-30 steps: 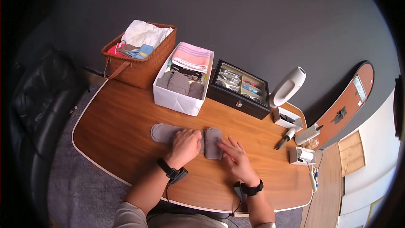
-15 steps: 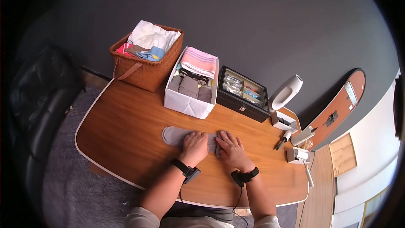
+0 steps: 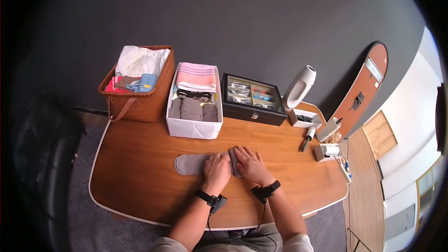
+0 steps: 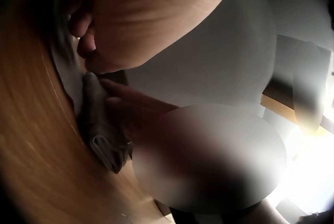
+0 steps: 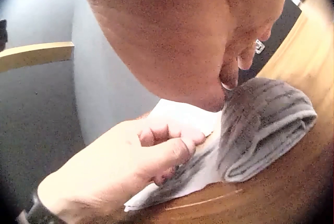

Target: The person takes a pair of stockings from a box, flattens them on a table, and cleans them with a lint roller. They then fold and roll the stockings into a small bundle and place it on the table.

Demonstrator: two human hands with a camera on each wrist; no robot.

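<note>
A pair of grey socks (image 3: 189, 164) lies stretched sideways on the table, its rounded toe end to the left. At the right end the ribbed fabric is folded over into a thick, layered fold (image 5: 266, 130). My left hand (image 3: 218, 172) rests on the middle of the socks with its fingers curled down onto the fabric; in the right wrist view its thumb is at the cloth beside the fold. With fingers extended, my right hand (image 3: 252, 165) lies over the folded end and covers much of it.
Behind the socks stands a white fabric box (image 3: 193, 128) with folded grey bundles and a pink striped towel. Left of it is a brown woven basket (image 3: 135, 109) of clothes; to the right, a black glasses case (image 3: 254, 114), a white upright device (image 3: 300, 86) and small white trays (image 3: 305, 119).
My right hand has moved from the right side of the folded end onto the top of it. The left hand stays on the socks. The head view has shifted.
</note>
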